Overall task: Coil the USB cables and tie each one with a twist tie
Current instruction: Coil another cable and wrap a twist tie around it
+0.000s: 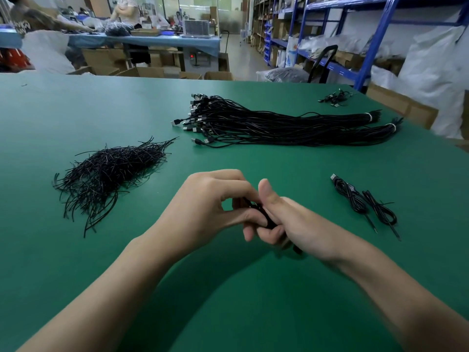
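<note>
Tying, apparently, a black cable point(256, 207) clenched in both left hand point(208, 207) and right hand point(291, 224); two coiled cables point(351, 196) done, large bundle point(279, 125) remaining, task barely started.

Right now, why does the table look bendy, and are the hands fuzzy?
In the head view the wide lens curves the green table edges and tilts the blue shelves. The right hand is slightly smeared by motion, while the left hand is sharper. The black cable they hold is mostly hidden. Soft light leaves a dim shadow under both arms, and there is no strong glare.
</note>
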`<state>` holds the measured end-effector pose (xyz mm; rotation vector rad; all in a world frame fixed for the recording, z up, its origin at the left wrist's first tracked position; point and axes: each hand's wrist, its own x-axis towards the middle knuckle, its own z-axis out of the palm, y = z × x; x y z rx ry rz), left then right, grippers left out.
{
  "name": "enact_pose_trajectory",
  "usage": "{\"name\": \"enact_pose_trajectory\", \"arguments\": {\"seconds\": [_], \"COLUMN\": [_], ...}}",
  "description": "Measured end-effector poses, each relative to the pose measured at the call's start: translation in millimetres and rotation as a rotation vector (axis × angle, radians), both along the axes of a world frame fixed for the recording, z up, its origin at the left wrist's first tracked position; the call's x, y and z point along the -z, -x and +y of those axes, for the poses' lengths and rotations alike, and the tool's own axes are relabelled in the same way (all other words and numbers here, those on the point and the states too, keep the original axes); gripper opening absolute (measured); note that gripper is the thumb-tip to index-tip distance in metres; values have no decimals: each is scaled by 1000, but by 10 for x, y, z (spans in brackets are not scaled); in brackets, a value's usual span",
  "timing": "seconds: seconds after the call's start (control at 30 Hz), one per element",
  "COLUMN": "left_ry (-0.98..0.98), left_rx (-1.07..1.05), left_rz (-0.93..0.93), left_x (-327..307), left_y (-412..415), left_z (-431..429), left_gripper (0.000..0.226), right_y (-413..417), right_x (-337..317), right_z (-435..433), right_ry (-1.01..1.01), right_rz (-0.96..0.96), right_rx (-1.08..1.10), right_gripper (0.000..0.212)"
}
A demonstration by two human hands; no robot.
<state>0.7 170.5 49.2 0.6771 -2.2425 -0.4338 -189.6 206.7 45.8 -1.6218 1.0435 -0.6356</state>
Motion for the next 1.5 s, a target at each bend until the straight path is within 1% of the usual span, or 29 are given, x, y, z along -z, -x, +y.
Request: {"name": "enact_pose_trajectory", "arguments": {"seconds": [0.1,0.17,0.3,0.33,0.43,0.53,0.6,0.73,0.8,0.9,0.97,1.0,1.07,1.13,1.23,1.3,1.37,1.43,1.5], "left_ry": [141,235,261,279,323,336,330,319,297,250,206,191,181,174,173,189,200,218,246], "left_rx": [-67,-84,-62,-65,-56,-44,-49,-72,-88,-120,-126,-123,-117,-115,-94,-79,-69,-60,-57], "left_rz": [-86,-132,-143,-150,-190,-212,-218,-244,-229,-179,-141,-139,-154,-134,-68,-42,-31,-33,-44], "left_x": [-5,-7,-18,-26,-64,-88,-82,-38,-10,26,48,62,90,98,59,27,-1,-17,-19], "left_y": [4,13,23,25,24,9,-2,-28,-64,-109,-120,-117,-104,-97,-92,-84,-74,-67,-61], "left_z": [-18,-18,-5,0,16,33,37,6,-23,-67,-84,-88,-89,-85,-70,-57,-40,-28,-22], "left_gripper": [21,24,27,27,27,28,27,26,25,27,26,24,21,21,21,22,21,19,19], "right_y": [36,74,169,195,240,294,320,287,243,228,236,239,249,257,278,296,322,350,366], "right_x": [3,12,4,3,-9,-14,-1,35,58,94,121,145,193,221,200,170,165,175,191], "right_z": [-13,-20,-15,-16,-22,-17,-9,-28,-50,-92,-113,-121,-135,-144,-113,-80,-71,-74,-76], "right_ry": [-113,-195,-352,-379,-403,-364,-327,-184,-123,15,102,133,175,154,12,-65,-132,-194,-246], "right_rz": [-59,-75,-126,-152,-212,-213,-195,-127,-123,-141,-128,-104,-47,-39,-43,-17,-34,-78,-129], "right_rx": [-39,-77,-178,-201,-254,-289,-302,-255,-191,-19,62,95,178,202,65,-39,-106,-141,-159], "right_gripper": [90,88,81,77,52,42,40,37,33,16,9,9,17,27,47,57,64,64,58]}}
